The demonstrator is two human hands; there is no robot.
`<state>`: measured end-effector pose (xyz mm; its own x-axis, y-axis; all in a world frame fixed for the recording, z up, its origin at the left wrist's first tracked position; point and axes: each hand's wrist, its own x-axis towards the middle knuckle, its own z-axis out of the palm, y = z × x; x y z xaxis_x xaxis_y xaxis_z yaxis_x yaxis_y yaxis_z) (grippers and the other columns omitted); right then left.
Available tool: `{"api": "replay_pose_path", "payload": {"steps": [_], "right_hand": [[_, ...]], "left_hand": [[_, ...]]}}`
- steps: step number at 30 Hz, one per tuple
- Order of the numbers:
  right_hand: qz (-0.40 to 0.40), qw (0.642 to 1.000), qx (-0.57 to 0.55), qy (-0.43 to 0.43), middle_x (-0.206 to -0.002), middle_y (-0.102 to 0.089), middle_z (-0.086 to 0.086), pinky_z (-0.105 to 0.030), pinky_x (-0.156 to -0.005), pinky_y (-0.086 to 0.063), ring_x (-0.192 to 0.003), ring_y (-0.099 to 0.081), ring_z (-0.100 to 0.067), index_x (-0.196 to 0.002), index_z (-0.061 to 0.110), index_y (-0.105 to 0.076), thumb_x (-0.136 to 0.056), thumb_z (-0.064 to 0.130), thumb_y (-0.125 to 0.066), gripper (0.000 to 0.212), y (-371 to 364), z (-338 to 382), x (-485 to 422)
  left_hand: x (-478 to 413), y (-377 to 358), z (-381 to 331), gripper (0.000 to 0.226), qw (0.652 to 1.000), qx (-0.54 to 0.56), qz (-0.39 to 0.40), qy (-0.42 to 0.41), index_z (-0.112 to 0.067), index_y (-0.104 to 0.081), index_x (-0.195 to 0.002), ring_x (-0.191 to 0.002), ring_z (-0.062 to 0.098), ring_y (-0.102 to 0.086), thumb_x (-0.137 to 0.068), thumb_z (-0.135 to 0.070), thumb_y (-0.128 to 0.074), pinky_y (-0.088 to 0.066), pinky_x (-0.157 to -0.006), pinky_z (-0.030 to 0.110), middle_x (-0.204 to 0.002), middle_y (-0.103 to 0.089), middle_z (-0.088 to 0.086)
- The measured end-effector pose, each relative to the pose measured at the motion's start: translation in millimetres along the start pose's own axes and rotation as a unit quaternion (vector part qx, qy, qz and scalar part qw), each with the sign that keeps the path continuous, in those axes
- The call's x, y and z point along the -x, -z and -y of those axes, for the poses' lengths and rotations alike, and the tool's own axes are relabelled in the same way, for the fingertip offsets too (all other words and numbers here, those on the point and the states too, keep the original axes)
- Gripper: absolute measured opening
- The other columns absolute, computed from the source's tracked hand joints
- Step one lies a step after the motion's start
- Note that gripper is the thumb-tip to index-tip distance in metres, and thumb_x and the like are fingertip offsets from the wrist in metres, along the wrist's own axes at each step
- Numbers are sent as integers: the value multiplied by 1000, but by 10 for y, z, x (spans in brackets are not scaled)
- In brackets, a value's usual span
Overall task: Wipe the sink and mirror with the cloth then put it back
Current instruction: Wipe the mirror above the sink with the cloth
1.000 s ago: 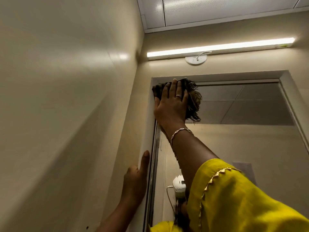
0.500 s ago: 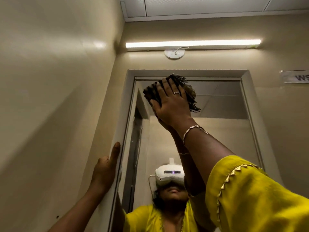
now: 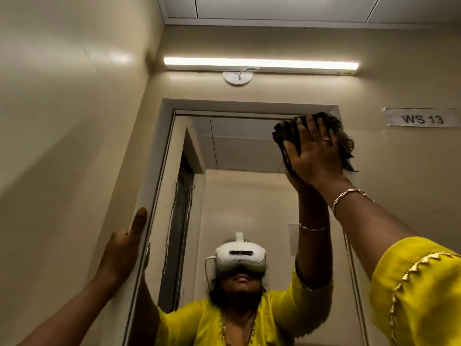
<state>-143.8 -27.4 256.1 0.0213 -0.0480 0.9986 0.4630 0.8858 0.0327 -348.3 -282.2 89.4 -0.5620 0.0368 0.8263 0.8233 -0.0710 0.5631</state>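
A tall framed mirror (image 3: pixel 239 151) hangs on the wall ahead. My right hand (image 3: pixel 315 156) presses a dark frayed cloth (image 3: pixel 344 141) flat against the glass at the mirror's top right corner, fingers straight and spread. My left hand (image 3: pixel 124 248) rests on the mirror's left frame (image 3: pixel 154 186), fingers extended upward against it. The sink is out of view.
A lit tube light (image 3: pixel 260 64) runs above the mirror. A paper label reading WS 13 (image 3: pixel 422 118) is stuck to the wall right of the frame. The side wall (image 3: pixel 69 146) stands close on the left. The mirror reflects a person in yellow wearing a headset.
My right hand has slid the cloth across the top of the mirror from the left corner to the right corner. The left hand stays on the frame. The view has shifted.
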Motion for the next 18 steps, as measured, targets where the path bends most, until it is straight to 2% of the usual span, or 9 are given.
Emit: {"api": "replay_pose_path", "payload": {"steps": [7, 9, 12, 13, 18], "right_hand": [[10, 997, 22, -77, -157, -4, -14, -41, -115, 4, -144, 0, -29, -147, 14, -12, -85, 50, -9, 72, -16, 40, 282], [11, 996, 19, -87, -156, -2, -15, -43, -115, 5, -144, 2, -30, -147, 12, -9, -86, 49, -8, 72, -41, 164, 349], [17, 998, 10, -67, -156, 0, -16, -43, -115, 5, -144, 4, -31, -147, 11, -7, -88, 47, -7, 70, -86, 411, 419], [18, 998, 8, -58, -156, 0, -16, -43, -115, 6, -144, 4, -31, -147, 10, -6, -89, 47, -7, 69, -100, 499, 424], [33, 999, -9, -18, -156, 4, -16, -44, -115, 7, -143, 8, -31, -147, 10, -3, -98, 43, -17, 61, -183, 1048, 376]], "left_hand": [[3, -12, -29, 112, 1000, -7, -2, 0, 5, -53, -57, -33, 19, -53, -37, -100, -21, -45, -45, 25, -48, -54, 17], [7, -24, -16, 107, 1000, -1, -2, 2, 4, -53, -57, -35, 21, -54, -44, -98, -22, -45, -47, 25, -48, -55, 17], [7, -50, -4, 90, 1000, 1, -5, 11, 2, -52, -57, -39, 24, -54, -73, -82, -24, -49, -54, 31, -52, -55, 20], [7, -61, -8, 84, 1000, 2, -7, 13, 2, -52, -57, -39, 25, -54, -77, -74, -24, -49, -55, 32, -53, -55, 21], [30, -89, -28, 79, 1000, 23, 2, 15, -1, -51, -60, -36, 20, -53, -77, -73, -25, -49, -49, 30, -52, -53, 16]]}}
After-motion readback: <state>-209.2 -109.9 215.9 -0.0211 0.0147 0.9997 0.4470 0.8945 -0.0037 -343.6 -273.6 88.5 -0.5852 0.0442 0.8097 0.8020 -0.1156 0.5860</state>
